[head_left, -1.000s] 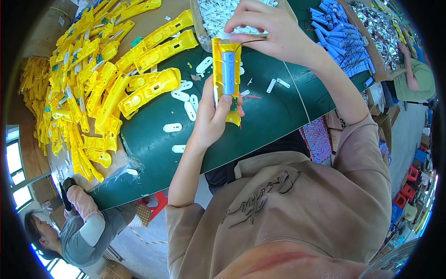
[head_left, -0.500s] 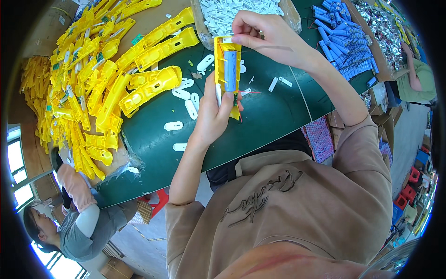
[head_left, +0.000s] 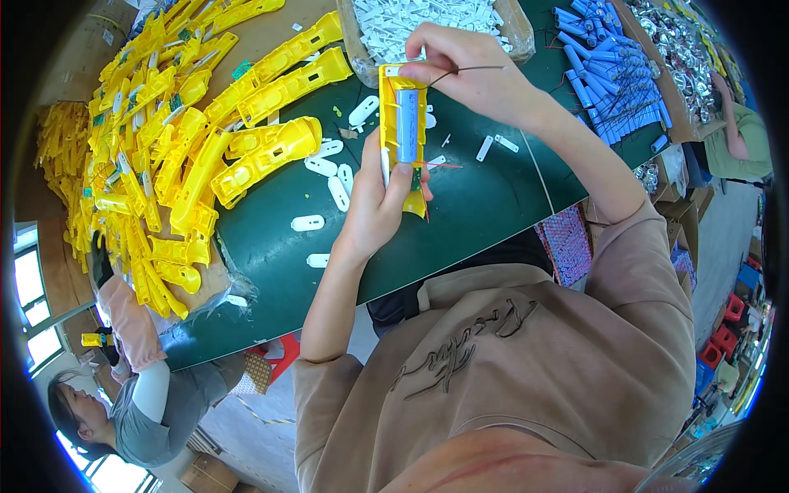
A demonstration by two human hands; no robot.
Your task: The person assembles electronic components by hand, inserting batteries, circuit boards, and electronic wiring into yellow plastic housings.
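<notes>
My left hand (head_left: 371, 212) grips a long yellow plastic casing (head_left: 389, 119) upright above the green table, thumb at its lower part. Inside the casing lies a blue cylindrical battery (head_left: 407, 123). Below the battery show a small green circuit board (head_left: 417, 177) and a thin red wire (head_left: 444, 166) sticking out to the right. A small white strip (head_left: 392, 71) sits at the casing's top end. There my right hand (head_left: 472, 74) is closed in a pinch on a dark wire (head_left: 481, 67), whose loose end extends rightward across the hand.
Yellow casings (head_left: 271, 160) are heaped on the left. White oval plates (head_left: 338, 194) lie scattered on the green table (head_left: 460, 222). Behind my hands stands a bin of white parts (head_left: 386, 33). Blue batteries (head_left: 608, 82) are piled at right. A co-worker (head_left: 156, 411) is at lower left.
The dark wire, earlier lying along my right hand, now curves up and out to the right. My right fingers have shifted slightly at the casing's top. A yellow piece now shows by the co-worker's hand.
</notes>
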